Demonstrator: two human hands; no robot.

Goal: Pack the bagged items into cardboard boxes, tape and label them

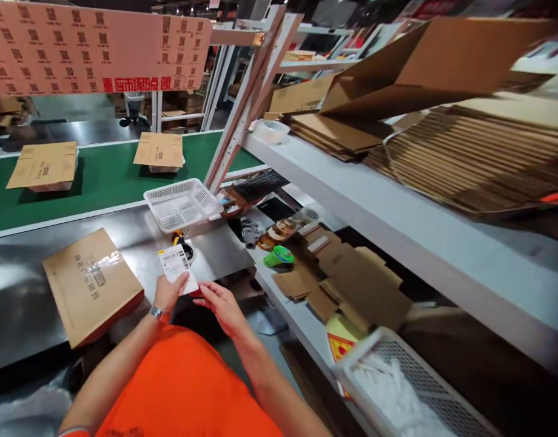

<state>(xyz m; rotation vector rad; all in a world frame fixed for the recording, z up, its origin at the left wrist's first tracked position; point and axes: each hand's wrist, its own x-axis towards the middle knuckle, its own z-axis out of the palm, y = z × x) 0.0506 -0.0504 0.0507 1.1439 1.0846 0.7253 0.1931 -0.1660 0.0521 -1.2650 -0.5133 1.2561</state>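
A white shipping label [174,264] with printed barcodes and a yellow corner is held in front of my body. My left hand [168,295], with a watch on its wrist, pinches its lower part between thumb and fingers. At the lower right corner of the label, my right hand [222,306] has its thumb and fingertips closed together on the edge. To the left, a taped cardboard box [94,280] lies on the metal table [22,285]. Behind the label is a black and yellow object [183,244], partly hidden.
A white plastic basket [183,204] stands by the green conveyor [108,167], which carries two cardboard-topped baskets. On the right, a shelf [374,212] bears flattened cartons [479,155] and a tape roll [270,132]. Below it are a green-lidded cup [279,256] and another basket [424,388].
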